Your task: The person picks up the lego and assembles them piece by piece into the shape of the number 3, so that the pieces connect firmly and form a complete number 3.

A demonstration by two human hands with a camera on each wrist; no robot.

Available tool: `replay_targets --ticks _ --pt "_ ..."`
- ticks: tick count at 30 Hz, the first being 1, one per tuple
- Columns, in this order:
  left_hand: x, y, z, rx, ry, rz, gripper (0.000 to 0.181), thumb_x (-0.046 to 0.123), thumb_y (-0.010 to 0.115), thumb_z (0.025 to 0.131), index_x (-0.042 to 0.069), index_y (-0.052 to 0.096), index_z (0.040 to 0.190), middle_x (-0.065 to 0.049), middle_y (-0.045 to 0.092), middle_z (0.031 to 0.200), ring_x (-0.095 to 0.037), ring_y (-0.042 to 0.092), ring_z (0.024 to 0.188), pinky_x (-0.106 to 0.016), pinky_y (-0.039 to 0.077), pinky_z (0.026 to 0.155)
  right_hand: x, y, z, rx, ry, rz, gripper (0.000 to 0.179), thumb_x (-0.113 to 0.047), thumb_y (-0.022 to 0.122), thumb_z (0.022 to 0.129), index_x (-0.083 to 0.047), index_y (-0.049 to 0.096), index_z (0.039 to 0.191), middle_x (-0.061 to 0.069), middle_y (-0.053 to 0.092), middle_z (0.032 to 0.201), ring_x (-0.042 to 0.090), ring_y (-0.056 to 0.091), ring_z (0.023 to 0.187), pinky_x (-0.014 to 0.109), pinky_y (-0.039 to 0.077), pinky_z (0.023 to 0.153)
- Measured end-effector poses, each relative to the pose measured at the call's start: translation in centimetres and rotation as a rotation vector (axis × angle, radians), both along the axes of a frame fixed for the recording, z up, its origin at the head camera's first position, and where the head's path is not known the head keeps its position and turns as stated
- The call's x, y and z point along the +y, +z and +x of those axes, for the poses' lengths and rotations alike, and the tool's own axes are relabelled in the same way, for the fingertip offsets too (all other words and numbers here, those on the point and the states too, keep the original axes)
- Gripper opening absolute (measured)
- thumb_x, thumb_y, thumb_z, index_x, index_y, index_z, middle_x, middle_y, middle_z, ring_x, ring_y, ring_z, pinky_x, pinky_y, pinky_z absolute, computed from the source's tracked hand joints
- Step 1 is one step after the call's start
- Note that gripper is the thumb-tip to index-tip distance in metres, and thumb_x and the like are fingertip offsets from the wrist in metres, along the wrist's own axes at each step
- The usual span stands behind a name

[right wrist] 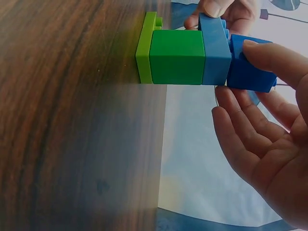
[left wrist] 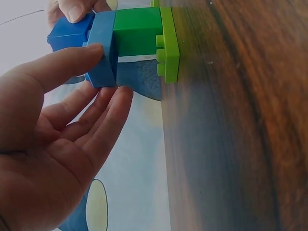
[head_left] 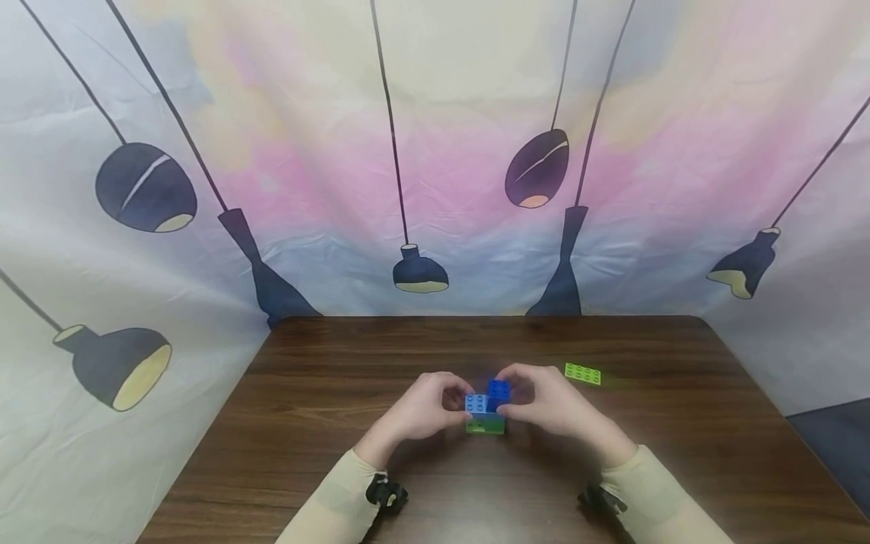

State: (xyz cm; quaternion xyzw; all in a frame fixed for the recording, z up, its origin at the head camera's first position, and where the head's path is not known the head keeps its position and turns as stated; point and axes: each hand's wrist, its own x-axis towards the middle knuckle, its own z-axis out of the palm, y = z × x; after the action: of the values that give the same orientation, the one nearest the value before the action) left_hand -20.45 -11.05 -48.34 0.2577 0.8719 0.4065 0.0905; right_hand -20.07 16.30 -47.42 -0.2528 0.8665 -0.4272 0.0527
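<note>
In the head view, a hand could pass over the bench (head_left: 292,385) left of centre and at lower right. The block stack (head_left: 485,423), gripped by left hand (head_left: 427,406) and right hand (head_left: 553,400), barred lower centre; a low lime plate (head_left: 583,374) lay right of it.

Left fingers (left wrist: 114,118), right fingers (right wrist: 230,137) pinching; forearms (head_left: 333,499) angled inward.

Here's the dark brown table (head_left: 313,400), grain streaking across it, far corners rounded, and right behind it hangs a wrinkled cloth (head_left: 313,181), pink, blue and cream all melting together! Dark lamps (head_left: 418,270) dangle across it in print, the middle one pale yellow inside, and over at the right, beside the table's edge, sits a dark grey surface (head_left: 839,438)
</note>
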Motion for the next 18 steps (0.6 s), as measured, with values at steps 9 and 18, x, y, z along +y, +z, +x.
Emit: replay_targets --ticks 9,18 --pt "0.17 -0.1 0.11 0.012 -0.004 -0.012 0.026 0.015 0.088 0.091 0.012 0.076 0.114 0.007 0.069 0.101 -0.01 0.066 0.09 -0.025 0.058 0.082 -0.08 -0.06 0.26 0.049 0.025 0.031 0.037 -0.025 0.087 0.093 -0.015 0.073 0.126 -0.006 0.076 0.11 0.014 0.072 0.096 0.04 0.062 0.088" --pt "0.12 -0.01 0.0 0.02 -0.013 -0.014 0.025 0.015 0.088 0.091 0.012 0.077 0.113 0.008 0.069 0.101 -0.01 0.068 0.091 -0.025 0.058 0.083 -0.5 -0.03 0.19 0.084 0.041 0.048 0.036 -0.023 0.087 0.092 -0.012 0.075 0.124 -0.008 0.075 0.103 0.008 0.069 0.09 0.031 0.059 0.081"
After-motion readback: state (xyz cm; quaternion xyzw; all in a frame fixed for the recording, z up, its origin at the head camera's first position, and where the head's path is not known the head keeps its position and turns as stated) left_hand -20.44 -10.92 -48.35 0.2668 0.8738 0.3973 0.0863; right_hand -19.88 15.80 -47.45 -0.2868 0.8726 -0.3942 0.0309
